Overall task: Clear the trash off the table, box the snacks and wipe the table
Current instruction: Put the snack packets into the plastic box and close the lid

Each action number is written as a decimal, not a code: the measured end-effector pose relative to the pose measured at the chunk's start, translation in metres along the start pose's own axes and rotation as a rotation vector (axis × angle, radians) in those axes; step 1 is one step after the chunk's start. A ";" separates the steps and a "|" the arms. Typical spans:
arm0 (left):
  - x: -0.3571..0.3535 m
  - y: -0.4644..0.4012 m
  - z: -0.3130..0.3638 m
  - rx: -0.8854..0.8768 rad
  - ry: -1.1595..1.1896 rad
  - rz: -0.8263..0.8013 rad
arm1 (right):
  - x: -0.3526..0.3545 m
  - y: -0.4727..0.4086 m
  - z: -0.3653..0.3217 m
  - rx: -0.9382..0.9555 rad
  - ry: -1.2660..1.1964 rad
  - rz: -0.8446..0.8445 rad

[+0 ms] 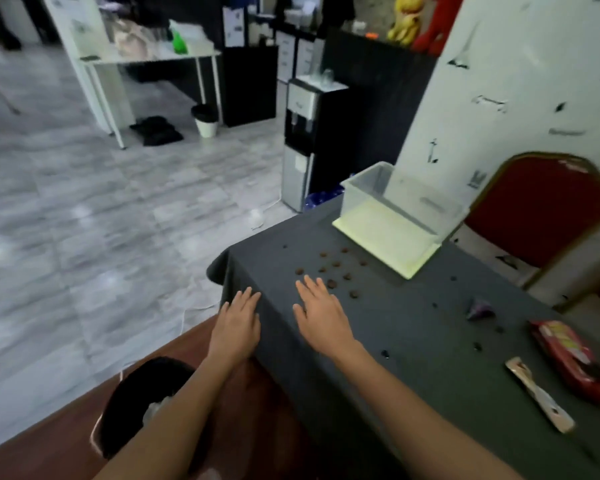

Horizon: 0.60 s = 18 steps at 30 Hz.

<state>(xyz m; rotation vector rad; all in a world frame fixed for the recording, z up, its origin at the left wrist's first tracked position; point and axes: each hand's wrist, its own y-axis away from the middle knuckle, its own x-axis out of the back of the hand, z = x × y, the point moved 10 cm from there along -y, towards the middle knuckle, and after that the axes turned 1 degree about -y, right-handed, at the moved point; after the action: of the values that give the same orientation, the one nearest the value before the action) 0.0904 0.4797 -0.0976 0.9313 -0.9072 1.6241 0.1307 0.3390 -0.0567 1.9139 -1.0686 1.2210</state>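
Both hands flat, holding nothing: left hand (pixel 238 325) at the tabletop (pixel 413 341) edge, right hand (pixel 321 315) on the cloth, fingers straight, slightly spread. Small brown snacks (pixel 333 270) scattered just beyond right fingertips, blurred. Clear box (pixel 392 211) on its pale lid at far end. Red wrapper (pixel 574 358) cut off at right edge; strip wrapper (pixel 537 393) beside it. Black-lined bin (pixel 136 403) partly behind left forearm.

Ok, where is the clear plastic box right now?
In the head view the clear plastic box sits at the table's far end, right of centre, on a pale lid, beyond the scattered brown snacks.
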 end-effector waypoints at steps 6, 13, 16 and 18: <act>-0.025 -0.021 0.124 -0.225 -0.001 -0.040 | 0.063 0.054 0.106 -0.217 -0.026 0.136; -0.046 -0.041 0.213 -0.382 -0.018 -0.095 | 0.099 0.090 0.185 -0.393 -0.051 0.221; -0.047 -0.061 0.228 -0.406 -0.013 -0.098 | 0.114 0.087 0.206 -0.441 -0.065 0.247; -0.046 -0.079 0.231 -0.399 -0.011 -0.096 | 0.123 0.079 0.218 -0.468 -0.087 0.267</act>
<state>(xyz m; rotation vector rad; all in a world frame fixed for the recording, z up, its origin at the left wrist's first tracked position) 0.2085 0.2712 -0.0330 0.6936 -1.1261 1.2933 0.1831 0.0842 -0.0198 1.5072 -1.5406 0.9195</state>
